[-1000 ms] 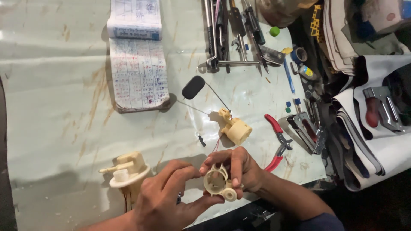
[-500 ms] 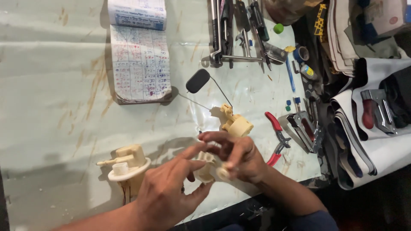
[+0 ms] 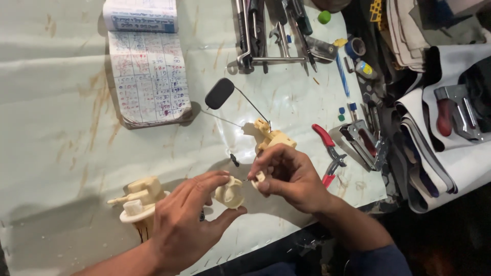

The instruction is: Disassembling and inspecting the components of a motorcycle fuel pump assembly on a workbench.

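Hands now apart: left hand [image 3: 179,230] pinching cream round plastic housing [image 3: 229,193], right hand [image 3: 289,176] clamped on small cream plastic piece [image 3: 259,179], just pulled off.

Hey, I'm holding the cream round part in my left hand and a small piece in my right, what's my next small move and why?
Probably bring the small piece in the right hand the last bit over to the cream part and seat it. The left hand already grips that part between thumb and fingers, turned toward the piece, and only a narrow gap separates them.
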